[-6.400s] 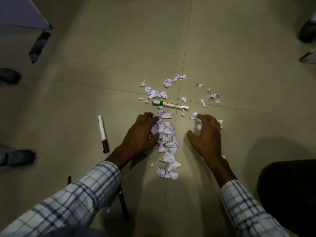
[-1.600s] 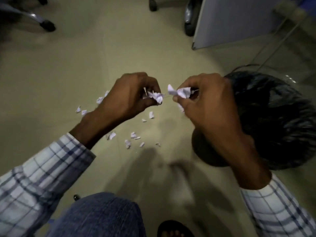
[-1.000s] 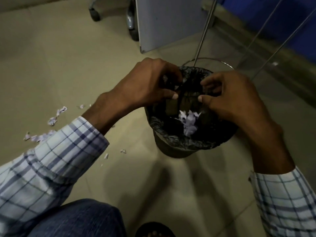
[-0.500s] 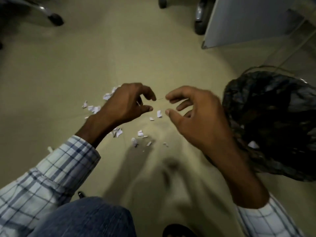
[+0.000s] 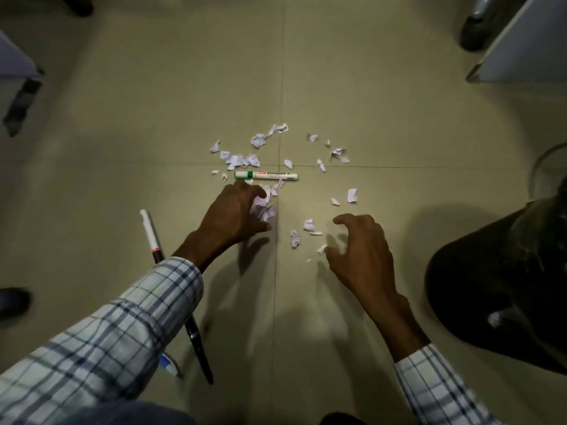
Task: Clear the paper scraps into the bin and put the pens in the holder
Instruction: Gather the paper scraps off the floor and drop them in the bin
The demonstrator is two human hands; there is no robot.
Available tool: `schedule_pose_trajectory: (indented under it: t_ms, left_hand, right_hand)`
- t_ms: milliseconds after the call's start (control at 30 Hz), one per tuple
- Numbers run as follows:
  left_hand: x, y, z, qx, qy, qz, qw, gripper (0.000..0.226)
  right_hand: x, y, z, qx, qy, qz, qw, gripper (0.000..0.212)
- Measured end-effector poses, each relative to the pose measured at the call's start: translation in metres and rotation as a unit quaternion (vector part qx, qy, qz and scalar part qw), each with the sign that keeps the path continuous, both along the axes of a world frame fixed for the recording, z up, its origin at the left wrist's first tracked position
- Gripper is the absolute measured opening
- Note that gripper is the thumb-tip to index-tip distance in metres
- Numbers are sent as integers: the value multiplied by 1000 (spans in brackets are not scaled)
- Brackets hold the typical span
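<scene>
Paper scraps (image 5: pixel 242 161) mostly uncollected on floor (image 5: pixel 368 87); bin (image 5: pixel 503 289) at right. Left hand (image 5: pixel 233 213) cupped over small scrap cluster; right hand (image 5: pixel 362 250) spread, empty. Green-capped marker (image 5: pixel 265 175), two other pens (image 5: pixel 150 231) unplaced; holder unseen.

Bin (image 5: pixel 503 289) cut off by right edge, black pen (image 5: pixel 198 348) partly under left sleeve (image 5: pixel 122 326), scraps (image 5: pixel 264 210) half-hidden beneath left grip (image 5: pixel 233 210).
</scene>
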State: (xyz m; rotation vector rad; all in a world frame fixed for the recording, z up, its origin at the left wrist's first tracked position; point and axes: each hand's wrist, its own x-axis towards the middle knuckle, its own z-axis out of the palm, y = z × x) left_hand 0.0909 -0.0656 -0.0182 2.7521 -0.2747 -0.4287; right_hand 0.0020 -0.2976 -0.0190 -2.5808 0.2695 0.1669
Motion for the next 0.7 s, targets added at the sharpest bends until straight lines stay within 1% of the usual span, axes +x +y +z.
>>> schedule_pose_trajectory:
  t_ms: [67, 100, 167, 233, 300, 400, 467, 600, 700]
  left_hand:
    - [3, 3, -9, 21, 5, 13, 1000, 89]
    - [5, 3, -12, 24, 4, 18, 1000, 96]
    - [10, 4, -17, 16, 6, 35, 999, 102]
    - [12, 3, -21, 9, 10, 49, 999, 101]
    - [9, -1, -27, 1, 6, 32, 999, 93]
    - [1, -7, -36, -38, -5, -19, 999, 75]
    - [5, -6, -35, -59, -13, -11, 998, 66]
    - [30, 8, -28, -72, -112, 8, 991, 37]
    - [50, 9, -25, -60, -146, 3, 987, 30]
  right_hand:
    - [-6, -8, -14, -2, 18, -23, 1000, 58]
    - [-10, -12, -21, -1, 25, -33, 999, 59]
    - [-14, -19, -31, 10, 25, -53, 998, 58]
    - [-16, -19, -39, 35, 5, -69, 997, 56]
    - [-12, -10, -45, 62, -19, -63, 996, 55]
    - [3, 12, -51, 109, -49, -16, 993, 53]
    - [15, 23, -48, 147, -64, 14, 987, 52]
    - [32, 27, -41, 173, -96, 18, 980, 50]
    - [37, 26, -45, 176, -125, 22, 976, 41]
